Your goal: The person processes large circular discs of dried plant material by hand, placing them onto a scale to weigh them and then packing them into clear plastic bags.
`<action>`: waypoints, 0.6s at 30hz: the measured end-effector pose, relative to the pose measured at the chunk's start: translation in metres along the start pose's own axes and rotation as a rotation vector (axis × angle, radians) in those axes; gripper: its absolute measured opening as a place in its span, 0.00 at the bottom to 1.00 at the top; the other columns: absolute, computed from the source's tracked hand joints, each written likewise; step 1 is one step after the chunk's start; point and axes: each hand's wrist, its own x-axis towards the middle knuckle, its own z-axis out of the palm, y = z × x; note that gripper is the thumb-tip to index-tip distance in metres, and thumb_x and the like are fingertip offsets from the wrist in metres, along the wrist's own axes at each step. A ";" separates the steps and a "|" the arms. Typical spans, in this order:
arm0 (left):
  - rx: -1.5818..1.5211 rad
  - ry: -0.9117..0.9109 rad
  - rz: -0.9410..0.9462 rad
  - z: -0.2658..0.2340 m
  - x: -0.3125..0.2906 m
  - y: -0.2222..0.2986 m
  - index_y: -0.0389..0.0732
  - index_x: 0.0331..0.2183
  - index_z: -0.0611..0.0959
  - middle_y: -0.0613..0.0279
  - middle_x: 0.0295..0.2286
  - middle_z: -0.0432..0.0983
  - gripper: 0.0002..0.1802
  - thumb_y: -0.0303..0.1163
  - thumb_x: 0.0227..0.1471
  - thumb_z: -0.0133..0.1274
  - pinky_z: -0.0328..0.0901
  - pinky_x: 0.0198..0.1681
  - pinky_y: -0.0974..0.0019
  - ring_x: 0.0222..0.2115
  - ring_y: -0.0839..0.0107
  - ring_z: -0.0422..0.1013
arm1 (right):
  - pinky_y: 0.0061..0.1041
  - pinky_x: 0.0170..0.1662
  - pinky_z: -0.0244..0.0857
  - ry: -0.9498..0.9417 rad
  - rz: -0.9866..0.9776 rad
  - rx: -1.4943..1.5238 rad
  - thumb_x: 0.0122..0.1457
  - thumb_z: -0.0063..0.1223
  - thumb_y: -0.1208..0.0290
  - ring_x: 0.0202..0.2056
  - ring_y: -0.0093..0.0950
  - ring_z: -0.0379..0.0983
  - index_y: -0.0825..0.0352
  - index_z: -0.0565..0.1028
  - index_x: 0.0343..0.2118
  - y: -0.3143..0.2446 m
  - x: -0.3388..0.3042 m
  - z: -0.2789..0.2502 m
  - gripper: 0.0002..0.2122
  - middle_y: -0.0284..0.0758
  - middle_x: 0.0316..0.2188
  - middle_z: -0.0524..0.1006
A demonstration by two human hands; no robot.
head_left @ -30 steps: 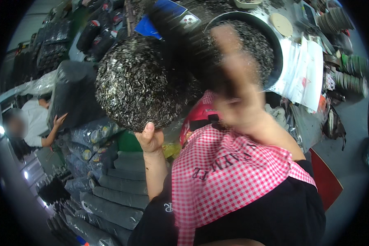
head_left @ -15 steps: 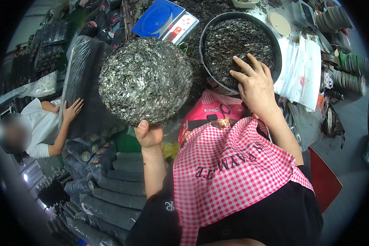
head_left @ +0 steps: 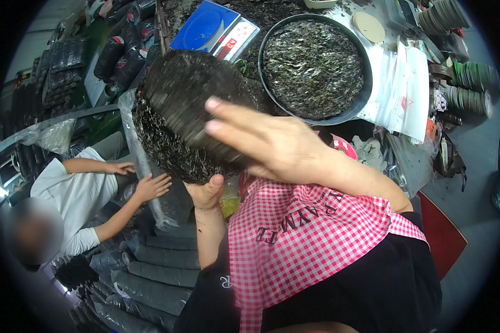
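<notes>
My left hand point(head_left: 205, 193) grips the near edge of a thick round cake of dark dried seaweed point(head_left: 153, 125), its thumb showing on the rim. The cake is tilted, so its ragged side shows; its upper face is smeared by motion. Across that face lies my right hand point(head_left: 280, 145), fingers stretched out and slightly blurred, with no object visible in it. Whether its fingertips touch the cake I cannot tell. Beyond it to the right stands a round metal pan point(head_left: 366, 91), with a layer of dark seaweed point(head_left: 311, 69) inside.
A blue-topped digital scale point(head_left: 203, 29) stands behind the cake. Right of the pan lie a beige disc point(head_left: 369, 28) and clear plastic bags point(head_left: 411, 94). At the left, a co-worker in a white shirt point(head_left: 80, 183) reaches toward a long plastic-wrapped bundle point(head_left: 144, 166). Dark wrapped rolls point(head_left: 161, 277) are stacked below.
My right hand has left the pan and swung left over the cake. The cake has tilted in my left hand. The co-worker has moved nearer, and the long bundle beside them has shifted.
</notes>
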 end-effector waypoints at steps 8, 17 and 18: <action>-0.301 0.058 -0.044 -0.039 -0.004 -0.012 0.41 0.58 0.62 0.53 0.51 0.67 0.46 0.36 0.41 0.66 0.65 0.53 0.46 0.51 0.52 0.67 | 0.40 0.64 0.48 0.455 0.514 -0.705 0.47 0.64 0.74 0.63 0.46 0.51 0.70 0.56 0.62 0.018 -0.061 -0.055 0.38 0.54 0.60 0.58; 0.053 -0.060 -0.098 -0.002 -0.011 0.003 0.36 0.59 0.60 0.54 0.55 0.62 0.57 0.40 0.32 0.74 0.62 0.55 0.59 0.53 0.60 0.63 | 0.41 0.44 0.74 -0.026 0.033 -0.044 0.44 0.64 0.55 0.54 0.55 0.65 0.58 0.65 0.57 -0.016 -0.009 0.005 0.35 0.47 0.58 0.62; 0.063 -0.059 -0.071 0.000 -0.011 0.004 0.36 0.59 0.60 0.54 0.55 0.63 0.54 0.36 0.34 0.72 0.62 0.56 0.59 0.53 0.60 0.63 | 0.39 0.43 0.75 -0.026 0.053 -0.056 0.46 0.61 0.68 0.53 0.50 0.67 0.58 0.66 0.57 -0.020 -0.008 0.005 0.32 0.47 0.59 0.62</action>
